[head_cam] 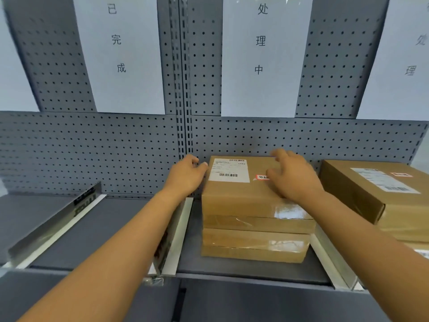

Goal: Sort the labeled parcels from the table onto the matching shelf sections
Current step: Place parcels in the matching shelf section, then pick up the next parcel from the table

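Observation:
A brown cardboard parcel (pixel 234 194) with a white shipping label and a red sticker lies on top of a second parcel (pixel 253 246) in the middle shelf section. Above this section hangs a paper sign (pixel 264 56) with Chinese characters. My left hand (pixel 186 175) is at the top parcel's left edge, fingers loosely curled, and it may be touching the side. My right hand (pixel 293 175) lies over the parcel's top right part with fingers spread, partly covering the red sticker.
Another labeled parcel (pixel 376 194) sits in the right section on top of a further one. Metal dividers (pixel 178 235) (pixel 53 228) split the grey shelf (pixel 111 226). The left section under its own paper sign (pixel 120 54) holds no parcels. A pegboard forms the back wall.

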The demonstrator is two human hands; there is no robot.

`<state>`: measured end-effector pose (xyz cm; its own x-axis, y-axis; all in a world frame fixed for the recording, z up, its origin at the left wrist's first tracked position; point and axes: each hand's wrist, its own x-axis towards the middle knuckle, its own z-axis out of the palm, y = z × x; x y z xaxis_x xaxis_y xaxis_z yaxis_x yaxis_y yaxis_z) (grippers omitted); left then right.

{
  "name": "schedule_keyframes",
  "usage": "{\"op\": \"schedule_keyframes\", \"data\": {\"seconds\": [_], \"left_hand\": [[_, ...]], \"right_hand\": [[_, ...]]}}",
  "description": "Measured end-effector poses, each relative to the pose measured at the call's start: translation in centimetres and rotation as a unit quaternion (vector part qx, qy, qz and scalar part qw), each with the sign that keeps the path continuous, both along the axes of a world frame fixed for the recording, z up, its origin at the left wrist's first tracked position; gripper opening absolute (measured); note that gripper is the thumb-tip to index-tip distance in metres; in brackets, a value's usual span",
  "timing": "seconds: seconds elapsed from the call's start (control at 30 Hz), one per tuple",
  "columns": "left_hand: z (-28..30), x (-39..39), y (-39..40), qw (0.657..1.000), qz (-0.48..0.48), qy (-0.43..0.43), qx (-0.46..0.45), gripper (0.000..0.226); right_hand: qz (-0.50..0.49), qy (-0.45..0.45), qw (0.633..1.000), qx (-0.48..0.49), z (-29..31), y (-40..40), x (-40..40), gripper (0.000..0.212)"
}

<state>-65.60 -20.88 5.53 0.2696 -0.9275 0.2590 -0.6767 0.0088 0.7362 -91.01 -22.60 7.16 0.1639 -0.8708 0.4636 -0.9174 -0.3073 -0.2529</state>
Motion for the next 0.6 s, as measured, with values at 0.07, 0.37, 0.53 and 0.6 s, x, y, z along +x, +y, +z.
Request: {"op": "schedule_keyframes", "data": {"seconds": [0.07, 0.37, 0.53, 0.6], "left_hand": [[0.7, 0.9, 2.2, 0.993, 0.008, -0.115, -0.036, 0.040], [0.8, 10.4, 17.6, 0.885, 0.132, -0.446, 0.020, 0.039], [1.0, 18.3, 28.7, 0.837, 0.231, -0.487, 0.091, 0.036], [1.2, 21.5, 33.0, 0.821, 0.267, -0.492, 0.112, 0.036]], "right_hand": [[0.085, 0.019, 0.996, -0.005, 0.2, 1.3, 2.5, 0.045], [0.325, 0.068, 0.943, 0.014, -1.3, 8.3, 18.1, 0.052], [0.419, 0.105, 0.902, -0.024, -1.5, 14.9, 28.2, 0.049], [0.453, 0.120, 0.882, -0.045, -1.2, 18.1, 32.3, 0.051]]}}
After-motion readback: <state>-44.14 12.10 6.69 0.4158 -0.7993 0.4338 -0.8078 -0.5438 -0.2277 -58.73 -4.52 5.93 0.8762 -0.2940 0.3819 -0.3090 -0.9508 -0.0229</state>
